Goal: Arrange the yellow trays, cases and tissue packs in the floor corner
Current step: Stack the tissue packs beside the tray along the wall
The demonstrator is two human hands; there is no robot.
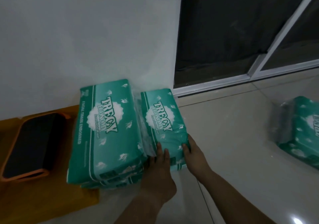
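A stack of green tissue packs stands on the yellow tray against the white wall. Right beside it lies another green tissue pack, on the floor by the wall's corner. My left hand presses on this pack's near left end, between the two piles. My right hand grips its near right corner. A black case with an orange rim lies on the yellow tray at the left. One more wrapped bundle of tissue packs sits apart on the floor at the right.
The white wall runs behind the piles. A dark glass sliding door with a white frame stands to the right of the corner. Glossy pale floor tiles spread between the packs and the bundle.
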